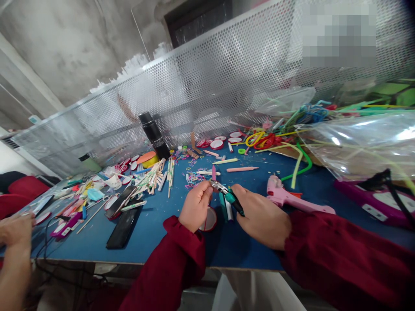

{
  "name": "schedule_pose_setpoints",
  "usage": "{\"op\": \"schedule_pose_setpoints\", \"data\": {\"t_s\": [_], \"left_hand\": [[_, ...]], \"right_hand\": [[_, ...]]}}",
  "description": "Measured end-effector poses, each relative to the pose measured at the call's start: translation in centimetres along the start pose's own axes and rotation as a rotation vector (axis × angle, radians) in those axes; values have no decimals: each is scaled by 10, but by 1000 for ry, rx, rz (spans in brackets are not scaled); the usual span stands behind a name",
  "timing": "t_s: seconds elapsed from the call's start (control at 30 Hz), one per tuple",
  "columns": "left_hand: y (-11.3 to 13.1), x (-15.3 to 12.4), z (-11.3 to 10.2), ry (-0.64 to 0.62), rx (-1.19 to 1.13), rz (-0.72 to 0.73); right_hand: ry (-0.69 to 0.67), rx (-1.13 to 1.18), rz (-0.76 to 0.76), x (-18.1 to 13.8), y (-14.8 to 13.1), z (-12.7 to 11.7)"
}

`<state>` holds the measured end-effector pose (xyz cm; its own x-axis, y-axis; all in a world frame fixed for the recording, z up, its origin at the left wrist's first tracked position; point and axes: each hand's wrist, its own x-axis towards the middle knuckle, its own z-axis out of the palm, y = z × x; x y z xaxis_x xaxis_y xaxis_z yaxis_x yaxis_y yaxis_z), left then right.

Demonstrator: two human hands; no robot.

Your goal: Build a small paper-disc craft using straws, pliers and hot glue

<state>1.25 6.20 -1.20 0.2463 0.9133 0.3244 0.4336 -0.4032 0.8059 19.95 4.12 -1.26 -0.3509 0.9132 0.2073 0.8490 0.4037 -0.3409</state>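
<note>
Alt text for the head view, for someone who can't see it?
The right hand grips pliers over a cluttered blue table, with the left hand at their tip beside a pink stick. A pink glue gun lies near the right sleeve.

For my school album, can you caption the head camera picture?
Right hand grips pliers close to left hand, above a blue table.
</note>
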Motion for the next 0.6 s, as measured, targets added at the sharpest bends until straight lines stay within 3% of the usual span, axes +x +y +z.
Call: {"op": "schedule_pose_setpoints", "data": {"t_s": [0.6], "left_hand": [[3, 0, 1, 9, 31, -11]], "right_hand": [[12, -18, -3, 0, 0, 1]]}}
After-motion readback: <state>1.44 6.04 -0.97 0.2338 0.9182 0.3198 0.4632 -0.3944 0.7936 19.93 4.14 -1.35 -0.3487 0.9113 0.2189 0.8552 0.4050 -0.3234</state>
